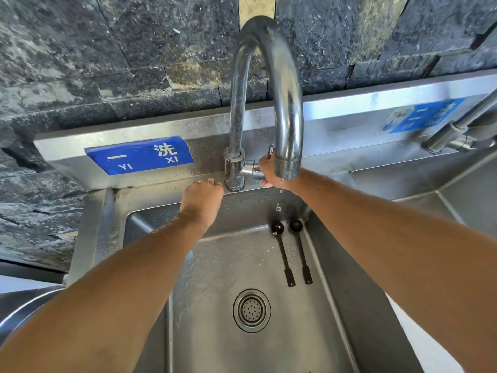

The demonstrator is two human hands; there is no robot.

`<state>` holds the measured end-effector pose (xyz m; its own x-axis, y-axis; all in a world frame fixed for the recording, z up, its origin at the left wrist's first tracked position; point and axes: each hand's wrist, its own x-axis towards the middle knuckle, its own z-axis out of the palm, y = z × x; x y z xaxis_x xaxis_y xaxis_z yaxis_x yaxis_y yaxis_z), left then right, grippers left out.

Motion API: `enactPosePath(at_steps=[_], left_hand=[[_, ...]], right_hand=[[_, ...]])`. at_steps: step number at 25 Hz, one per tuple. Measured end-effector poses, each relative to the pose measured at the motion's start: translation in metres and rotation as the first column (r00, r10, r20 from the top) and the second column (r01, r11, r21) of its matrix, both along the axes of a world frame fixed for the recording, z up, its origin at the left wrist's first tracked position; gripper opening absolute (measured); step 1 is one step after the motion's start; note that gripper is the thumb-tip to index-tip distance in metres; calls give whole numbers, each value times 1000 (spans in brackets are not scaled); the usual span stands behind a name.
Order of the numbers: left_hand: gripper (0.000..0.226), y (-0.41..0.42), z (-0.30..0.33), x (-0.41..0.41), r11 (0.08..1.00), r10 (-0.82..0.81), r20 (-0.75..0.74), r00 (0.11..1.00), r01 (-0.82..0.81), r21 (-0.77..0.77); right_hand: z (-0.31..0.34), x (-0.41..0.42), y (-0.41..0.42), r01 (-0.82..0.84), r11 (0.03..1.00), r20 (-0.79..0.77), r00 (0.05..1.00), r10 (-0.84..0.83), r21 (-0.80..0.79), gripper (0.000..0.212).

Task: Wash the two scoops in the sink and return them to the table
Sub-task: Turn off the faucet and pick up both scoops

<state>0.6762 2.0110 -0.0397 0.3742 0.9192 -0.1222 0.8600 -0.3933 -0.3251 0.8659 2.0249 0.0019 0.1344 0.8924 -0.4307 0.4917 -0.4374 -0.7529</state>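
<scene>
Two black long-handled scoops lie side by side on the floor of the steel sink [336,305], bowls toward the back wall: the left scoop [282,254] and the right scoop [301,251]. My right hand [269,170] grips the faucet handle [269,151] behind the spout [287,109]. A few drops fall from the spout's mouth. My left hand [202,197] rests curled on the sink's back ledge beside the faucet base, holding nothing. Both hands are well clear of the scoops.
A round drain [251,310] sits in the middle of the basin, whose floor is wet. A blue label [138,156] is on the backsplash. A second basin and faucet [457,130] stand to the right. A dark stone wall rises behind.
</scene>
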Motion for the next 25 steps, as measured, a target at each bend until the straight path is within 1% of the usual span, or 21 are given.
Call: enactPosePath(at_steps=[2, 5, 7, 8, 9, 10, 12, 14, 15, 17, 20, 21, 23, 25], left_hand=[[40, 0, -3, 0, 1000, 7, 0, 1000, -7, -2], [40, 1, -5, 0, 1000, 11, 8, 1000, -11, -4], [38, 0, -6, -2, 1000, 1, 23, 1000, -1, 7], [38, -1, -7, -2, 1000, -1, 27, 1000, 1, 17], [38, -3, -8, -2, 1000, -2, 30, 1000, 1, 29], [37, -4, -8, -1, 999, 3, 37, 999, -5, 36], [35, -5, -7, 2, 999, 34, 61, 998, -36, 25], [31, -8, -6, 4, 998, 55, 86, 995, -56, 7], [30, -10, -5, 5, 998, 69, 108, 992, -68, -9], [28, -12, -6, 7, 996, 92, 169, 981, -89, -22], [31, -15, -6, 15, 991, 132, 223, 966, -122, -56], [31, -17, -5, 18, 988, 152, 263, 953, -141, -60], [27, -27, -4, 26, 981, 191, 405, 894, -182, -60], [24, -47, -11, 35, 981, 181, 510, 841, -193, -30]], right_hand=[[4, -2, -7, 52, 998, -22, 998, -51, 42, 27], [5, -6, -24, 84, 989, -3, 996, -84, 118, 33], [-1, -5, -35, 129, 977, -21, 992, -127, 172, 28], [-5, -6, -38, 143, 972, -37, 990, -138, 185, 24], [-8, -5, -41, 160, 968, -52, 987, -153, 192, 23], [-10, -3, -44, 177, 967, -54, 984, -170, 185, 32], [-14, 4, -51, 172, 968, 12, 984, -177, 184, 46], [-17, 11, -57, 109, 975, 142, 980, -138, 193, 49], [-20, 14, -59, 94, 977, 171, 977, -128, 194, 49], [-26, 22, -67, 110, 977, 167, 976, -141, 182, 47], [-33, 35, -81, 104, 983, 181, 975, -131, 155, 45], [-36, 40, -85, 103, 984, 180, 975, -128, 144, 45], [-40, 50, -93, 117, 986, 166, 977, -137, 123, 42], [-44, 59, -100, 130, 986, 168, 975, -146, 102, 41]])
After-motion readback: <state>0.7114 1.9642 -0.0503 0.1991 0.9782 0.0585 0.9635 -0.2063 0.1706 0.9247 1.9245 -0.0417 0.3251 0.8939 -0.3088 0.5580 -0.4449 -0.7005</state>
